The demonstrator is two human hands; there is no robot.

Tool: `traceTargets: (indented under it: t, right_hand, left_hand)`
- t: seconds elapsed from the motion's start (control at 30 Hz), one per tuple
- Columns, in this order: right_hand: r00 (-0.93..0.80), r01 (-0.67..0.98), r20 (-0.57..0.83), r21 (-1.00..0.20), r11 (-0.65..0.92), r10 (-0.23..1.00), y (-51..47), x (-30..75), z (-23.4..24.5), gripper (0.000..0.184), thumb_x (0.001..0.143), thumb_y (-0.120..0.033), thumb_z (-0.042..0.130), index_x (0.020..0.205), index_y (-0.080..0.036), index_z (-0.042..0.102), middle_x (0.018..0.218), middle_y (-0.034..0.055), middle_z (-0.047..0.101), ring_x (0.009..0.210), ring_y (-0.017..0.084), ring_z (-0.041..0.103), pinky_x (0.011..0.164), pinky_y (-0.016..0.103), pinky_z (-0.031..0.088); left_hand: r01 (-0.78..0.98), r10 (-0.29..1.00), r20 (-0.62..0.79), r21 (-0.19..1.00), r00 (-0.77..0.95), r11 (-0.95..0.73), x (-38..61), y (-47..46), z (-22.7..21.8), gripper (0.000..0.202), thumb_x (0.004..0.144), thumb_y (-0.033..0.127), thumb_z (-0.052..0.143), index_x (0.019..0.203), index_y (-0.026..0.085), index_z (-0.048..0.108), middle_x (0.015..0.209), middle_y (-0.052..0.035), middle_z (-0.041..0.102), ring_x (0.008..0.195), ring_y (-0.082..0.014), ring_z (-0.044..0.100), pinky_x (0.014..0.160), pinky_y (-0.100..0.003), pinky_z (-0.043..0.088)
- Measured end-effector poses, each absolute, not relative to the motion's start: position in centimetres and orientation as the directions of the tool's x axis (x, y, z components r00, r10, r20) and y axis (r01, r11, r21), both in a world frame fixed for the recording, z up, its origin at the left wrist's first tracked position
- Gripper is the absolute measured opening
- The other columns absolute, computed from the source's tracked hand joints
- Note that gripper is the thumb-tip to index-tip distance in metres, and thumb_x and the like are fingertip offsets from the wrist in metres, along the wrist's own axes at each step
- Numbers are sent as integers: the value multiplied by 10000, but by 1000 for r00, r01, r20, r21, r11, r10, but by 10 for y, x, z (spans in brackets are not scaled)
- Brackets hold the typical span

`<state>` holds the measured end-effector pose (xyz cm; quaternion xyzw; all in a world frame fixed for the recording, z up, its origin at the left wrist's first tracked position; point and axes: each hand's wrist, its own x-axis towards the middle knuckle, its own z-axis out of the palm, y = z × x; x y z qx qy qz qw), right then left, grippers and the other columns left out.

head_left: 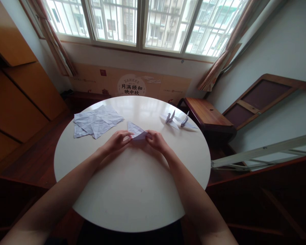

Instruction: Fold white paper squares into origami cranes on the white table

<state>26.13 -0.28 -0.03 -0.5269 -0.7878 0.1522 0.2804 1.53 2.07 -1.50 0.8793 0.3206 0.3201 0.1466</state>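
Note:
A folded sheet of paper (136, 130), pale and triangular in outline, is held over the white round table (122, 190). My left hand (121, 139) pinches its left edge between thumb and fingers. On the opposite side, my right hand (155, 139) has its fingers closed on the right corner. To the left lies a loose stack of creased paper sheets (98, 119). Two folded paper cranes stand at the right: one crane (170, 118) nearer the middle, the other crane (185, 120) closer to the rim.
A wooden side table (206, 110) stands beyond the table's right edge. Orange cabinets (22, 92) fill the left side. A printed cardboard panel (153, 81) leans under the barred window (117, 20). A wooden frame (257, 102) rests along the right wall.

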Motion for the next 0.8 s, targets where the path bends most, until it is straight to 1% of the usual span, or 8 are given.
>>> traceTargets:
  t: [0.07,0.23,0.4,0.5,0.57,0.63,0.7,0.8]
  right_hand:
    - [-254,767,258,-533,357,932,-4,261,2,312,827,-165,540,1093,-237,688,1035,36,735,945,210,653,851,293,463]
    - [-115,844,192,-498,198,975,-4,260,5,366,884,-253,531,1235,-237,632,1065,60,727,971,228,652,903,342,446]
    - [-56,901,185,-413,129,981,-4,260,4,467,893,-242,559,1359,-226,534,1115,95,673,1028,257,610,907,385,434]
    - [-32,912,203,-394,112,979,-3,259,0,459,878,-194,590,1333,-248,555,1138,98,630,1054,258,581,905,385,432]
    - [-43,908,220,-398,130,975,-3,259,-3,352,887,-182,581,1226,-257,635,1152,97,605,1071,252,560,917,381,427]
    - [-78,900,233,-401,169,969,-2,259,-6,258,901,-178,559,1097,-257,706,1162,97,592,1085,249,539,932,382,418]
    - [-111,893,248,-401,207,962,-2,259,-8,235,911,-190,552,1040,-254,738,1181,101,590,1092,254,521,944,397,410]
    - [-196,867,295,-394,306,935,-3,258,-9,240,910,-244,582,1089,-269,740,1240,94,600,1134,277,493,973,443,389]
  left_hand:
    - [470,658,474,462,586,-752,15,21,-17,284,937,312,583,1181,190,658,928,-53,718,875,-212,678,850,-329,508]
    - [461,648,475,458,596,-760,15,23,-19,346,935,287,575,1272,216,607,935,-38,704,877,-204,672,867,-334,501]
    - [458,657,463,477,595,-751,16,20,-17,523,933,252,552,1444,250,440,972,-35,681,879,-196,667,858,-330,508]
    - [449,640,460,463,615,-764,17,19,-17,449,937,235,542,1385,265,518,1051,-61,654,915,-196,657,854,-320,513]
    - [441,622,460,445,634,-779,17,20,-18,326,942,237,539,1253,252,635,1124,-84,626,928,-194,660,845,-315,522]
    - [449,607,456,414,651,-792,17,22,-21,248,948,250,537,1133,246,702,1187,-91,617,966,-202,664,873,-332,528]
    - [471,598,454,369,660,-801,18,25,-25,246,959,266,526,1123,253,710,1232,-82,634,1083,-237,638,961,-390,506]
    - [485,588,449,332,673,-809,19,27,-30,295,979,288,492,1203,247,680,1263,-66,661,1257,-270,548,1070,-454,440]
